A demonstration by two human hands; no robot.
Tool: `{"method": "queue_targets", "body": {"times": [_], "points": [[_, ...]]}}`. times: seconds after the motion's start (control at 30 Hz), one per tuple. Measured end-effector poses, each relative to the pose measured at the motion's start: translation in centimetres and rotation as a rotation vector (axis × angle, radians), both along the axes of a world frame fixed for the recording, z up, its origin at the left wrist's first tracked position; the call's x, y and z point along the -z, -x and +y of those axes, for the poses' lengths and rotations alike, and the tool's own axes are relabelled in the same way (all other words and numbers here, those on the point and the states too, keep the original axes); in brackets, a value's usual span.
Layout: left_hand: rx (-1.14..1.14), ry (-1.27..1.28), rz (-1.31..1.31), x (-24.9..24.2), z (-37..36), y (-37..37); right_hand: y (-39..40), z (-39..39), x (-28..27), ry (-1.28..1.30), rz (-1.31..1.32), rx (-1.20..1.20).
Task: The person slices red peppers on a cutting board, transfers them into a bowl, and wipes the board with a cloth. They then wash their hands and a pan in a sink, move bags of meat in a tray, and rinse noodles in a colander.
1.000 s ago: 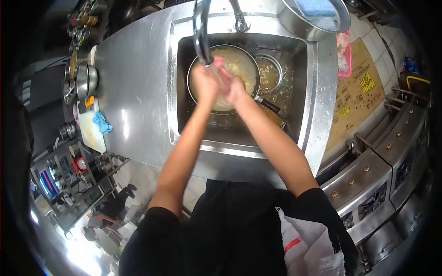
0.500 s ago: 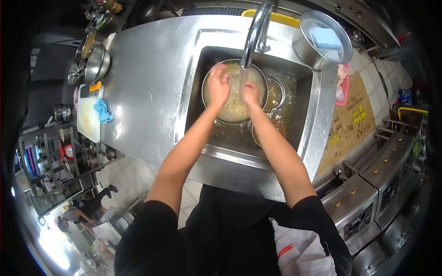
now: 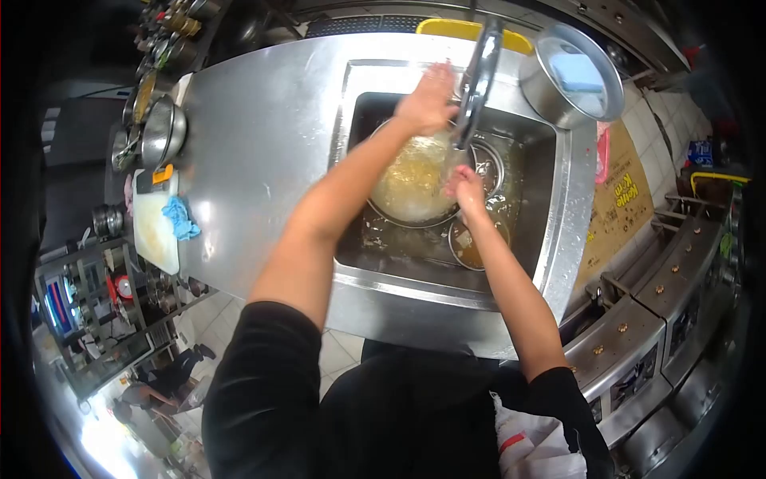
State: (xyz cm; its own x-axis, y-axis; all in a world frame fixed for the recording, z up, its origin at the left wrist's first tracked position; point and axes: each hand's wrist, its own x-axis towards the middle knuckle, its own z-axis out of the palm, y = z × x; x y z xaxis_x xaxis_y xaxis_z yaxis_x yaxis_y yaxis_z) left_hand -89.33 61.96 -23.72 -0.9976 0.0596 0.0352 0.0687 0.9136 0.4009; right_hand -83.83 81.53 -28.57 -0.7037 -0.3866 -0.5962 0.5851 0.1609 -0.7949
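Observation:
My left hand (image 3: 429,100) is stretched beside the base of the chrome faucet (image 3: 481,68), over the far rim of the sink (image 3: 343,184). Its fingers are extended and a little blurred. My right hand (image 3: 466,190) is just below the spout, at the right side of a large metal bowl (image 3: 415,225). Its fingers are loosely bent and apart, with nothing visible in them. Cloudy yellowish water (image 3: 411,180) fills the bowl; what lies in it is hard to make out. A smaller round container (image 3: 471,247) stands in the sink water in front of it.
A steel pot (image 3: 550,96) with a blue sponge (image 3: 578,72) stands at the sink's right back corner. On the left of the counter (image 3: 255,160) are a cutting board (image 3: 155,223), a blue cloth (image 3: 181,218) and metal bowls (image 3: 163,132). Another person (image 3: 155,395) is far off at lower left.
My left hand has left the bowl and moved forward and right to the faucet base. My right hand has drawn back and right, out of the bowl's middle. The view has shifted slightly.

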Motion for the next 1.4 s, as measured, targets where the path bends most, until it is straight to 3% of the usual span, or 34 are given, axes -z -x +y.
{"method": "queue_targets", "body": {"times": [0.03, 0.07, 0.13, 0.17, 0.2, 0.27, 0.33, 0.37, 0.43, 0.47, 0.5, 0.53, 0.57, 0.6, 0.67, 0.7, 0.77, 0.83, 0.9, 0.97, 1.03, 1.07, 1.1, 1.17, 1.2, 1.23, 1.3, 1.33, 1.4], "points": [[0.016, 0.093, 0.126, 3.2, 0.8, 0.3, 0.4, -0.8, 0.3, 0.004, 0.002, -0.013], [-0.013, -0.13, 0.082, 0.8, 2.4, -1.0, 0.8, -1.5, 1.1, 0.108, -0.049, 0.054], [-0.066, -0.766, 0.049, 1.3, 5.0, -4.3, 1.1, -2.0, 6.2, 0.261, -0.258, 0.188], [0.118, -0.437, 0.07, 5.8, 6.6, -7.0, 0.2, -2.1, 5.1, 0.458, -0.436, 0.232], [-0.03, -0.522, 0.1, 6.7, 8.1, -9.0, -0.8, -2.2, 3.8, 0.625, -0.631, 0.275], [-0.32, -0.723, 0.197, 8.4, 11.1, -13.2, -3.1, -1.0, 7.9, 0.783, -0.666, 0.202], [-0.701, -1.2, 0.232, 7.7, 12.3, -13.7, -4.6, 0.1, 11.5, 0.875, -0.623, 0.092], [-0.882, -1.458, 0.305, 8.7, 13.0, -13.5, -3.8, -0.1, 11.4, 0.971, -0.768, 0.01], [-1.154, -1.636, 0.425, 8.7, 12.8, -13.0, -1.8, -1.3, 9.5, 0.422, -0.691, 0.075], [-1.165, -1.658, 0.404, 10.6, 12.8, -12.5, -0.4, -1.2, 9.4, 0.369, -0.551, -0.051], [-1.173, -1.669, 0.398, 12.3, 12.5, -12.5, 2.4, -1.8, 8.5, 0.138, -0.248, -0.003], [-1.42, -1.655, 0.161, 10.3, 12.5, -12.1, 5.2, -2.3, 7.7, -0.172, 0.02, 0.033], [-1.412, -1.779, 0.181, 8.7, 12.8, -12.5, 8.5, -2.7, 7.3, -0.049, 0.247, 0.047], [-1.298, -1.839, 0.181, 12.2, 13.0, -12.4, 10.3, -3.4, 5.8, -0.006, 0.409, 0.089], [-1.262, -1.648, -0.112, 10.0, 13.5, -12.5, 14.1, -5.2, 2.9, 0.059, 0.745, 0.169], [-1.191, -1.605, -0.181, 8.9, 13.9, -12.5, 15.6, -5.7, 2.6, -0.125, 1.058, 0.129], [-1.152, -1.563, -0.133, 5.2, 14.8, -13.5, 16.5, -6.1, 1.7, -0.303, 1.226, 0.107], [-1.044, -1.423, -0.164, 6.2, 14.7, -13.8, 13.5, -5.8, -1.3, -0.267, 1.153, 0.003], [-1.014, -1.46, -0.118, 5.3, 14.5, -14.7, 12.3, -6.2, -2.5, -0.416, 1.181, -0.049], [-0.978, -1.494, -0.113, 4.7, 14.6, -15.9, 12.5, -5.9, -3.0, -0.372, 1.126, -0.055], [-1.009, -1.609, -0.087, 3.6, 14.4, -17.2, 14.5, -6.0, -2.5, 0.131, 0.221, 0.228], [-0.998, -1.623, -0.088, 3.3, 14.4, -17.9, 20.1, -5.9, 5.2, 0.517, 0.015, 0.206], [-1.013, -1.692, -0.045, 2.9, 14.5, -18.5, 22.8, -4.3, 9.2, 0.509, 0.032, 0.204], [-1.014, -1.766, 0.033, 2.0, 13.9, -19.7, 25.7, -3.8, 11.6, 1.103, -0.465, -0.222], [-1.012, -1.752, -0.014, 1.5, 13.9, -20.8, 25.0, -3.3, 9.8, 1.204, -0.667, -0.507], [-1.01, -1.738, -0.061, 1.3, 13.7, -21.8, 25.7, -3.0, 9.5, 1.2, -0.658, -0.519], [-0.962, -1.709, -0.057, 2.1, 13.5, -22.9, 27.8, -1.8, 8.6, 0.733, -0.795, -0.309], [-0.798, -1.476, -0.029, 1.0, 13.3, -24.1, 21.7, -3.0, 2.2, 0.268, -0.439, 0.257], [-0.718, -0.953, -0.079, -1.3, 13.0, -26.7, 14.2, 0.6, -1.6, 0.341, -0.059, -0.235]]}}
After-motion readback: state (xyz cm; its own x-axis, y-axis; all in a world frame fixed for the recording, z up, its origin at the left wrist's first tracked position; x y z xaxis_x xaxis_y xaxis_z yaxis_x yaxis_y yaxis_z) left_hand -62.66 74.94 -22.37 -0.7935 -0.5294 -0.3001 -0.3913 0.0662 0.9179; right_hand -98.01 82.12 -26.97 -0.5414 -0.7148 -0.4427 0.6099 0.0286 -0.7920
